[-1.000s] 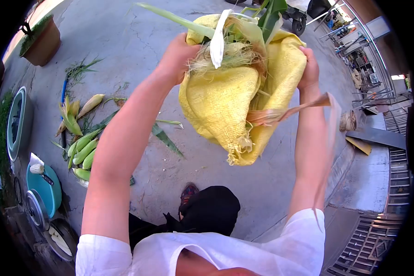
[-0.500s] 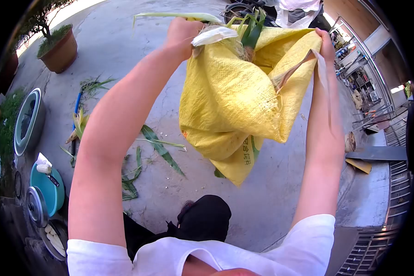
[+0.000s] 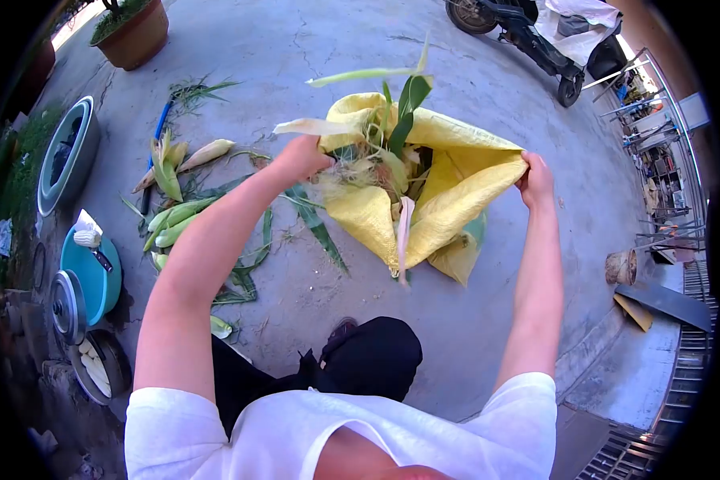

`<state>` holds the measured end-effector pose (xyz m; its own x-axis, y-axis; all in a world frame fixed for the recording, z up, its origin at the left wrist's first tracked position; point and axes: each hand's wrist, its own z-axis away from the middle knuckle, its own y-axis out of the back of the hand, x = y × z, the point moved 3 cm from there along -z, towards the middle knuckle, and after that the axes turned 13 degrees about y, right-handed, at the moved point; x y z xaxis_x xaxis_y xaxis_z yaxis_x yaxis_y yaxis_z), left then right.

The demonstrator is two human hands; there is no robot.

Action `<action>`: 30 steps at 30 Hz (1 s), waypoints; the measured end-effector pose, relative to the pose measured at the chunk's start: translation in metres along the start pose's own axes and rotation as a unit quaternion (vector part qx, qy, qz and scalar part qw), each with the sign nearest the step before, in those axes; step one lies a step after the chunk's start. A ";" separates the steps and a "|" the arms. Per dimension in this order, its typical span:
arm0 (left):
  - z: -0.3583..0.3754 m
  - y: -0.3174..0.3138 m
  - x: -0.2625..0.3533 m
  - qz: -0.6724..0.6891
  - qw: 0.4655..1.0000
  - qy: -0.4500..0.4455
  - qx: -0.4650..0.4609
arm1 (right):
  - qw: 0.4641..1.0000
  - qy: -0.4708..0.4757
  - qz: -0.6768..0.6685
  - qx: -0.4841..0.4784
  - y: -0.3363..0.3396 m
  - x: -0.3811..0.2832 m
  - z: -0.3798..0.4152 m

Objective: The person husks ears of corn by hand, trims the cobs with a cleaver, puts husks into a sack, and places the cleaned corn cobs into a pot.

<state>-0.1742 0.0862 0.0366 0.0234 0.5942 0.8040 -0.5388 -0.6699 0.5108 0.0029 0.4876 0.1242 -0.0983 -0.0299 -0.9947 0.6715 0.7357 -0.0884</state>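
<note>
A yellow woven sack (image 3: pixel 456 180) hangs in front of me, its mouth spread and facing up. My left hand (image 3: pixel 302 158) is closed on the left side of the rim, and my right hand (image 3: pixel 538 178) grips the right corner. Corn husks (image 3: pixel 388 164), pale silk and green leaves fill the opening and stick out over the edge. One strip of husk (image 3: pixel 406 228) dangles over the near rim. To the left, under my left forearm, several ears of corn in green husks (image 3: pixel 180 214) lie on the concrete, with a cut leaf (image 3: pixel 316 224) beside them.
On the left stand a teal basin (image 3: pixel 110 276) with a brush-like item across it, a grey lid (image 3: pixel 67 308), a pot (image 3: pixel 108 352) of pale pieces and a large tub (image 3: pixel 88 152). A blue-handled tool (image 3: pixel 165 117) lies farther off. A scooter (image 3: pixel 528 36) is parked at the back right.
Both hands have come down and nearer with the sack. Its mouth now faces up, showing the husks inside. More of the ground corn and the scooter have come into view.
</note>
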 end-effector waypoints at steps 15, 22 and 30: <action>0.014 -0.020 -0.022 -0.154 0.976 0.005 0.156 | 0.953 0.065 0.135 -0.262 -0.145 -0.002 0.045; 0.002 -0.170 -0.127 -0.146 0.968 0.093 -0.180 | 0.945 0.026 0.195 -0.263 -0.151 0.045 0.067; 0.037 -0.090 -0.082 -0.266 0.957 -0.002 -0.113 | 0.931 0.050 0.229 -0.278 -0.198 0.042 0.070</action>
<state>-0.0967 0.0812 -0.0639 0.3476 0.8227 0.4498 -0.6179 -0.1599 0.7698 -0.0828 0.2931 0.0963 0.0178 0.4167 -0.9089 0.1784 0.8931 0.4129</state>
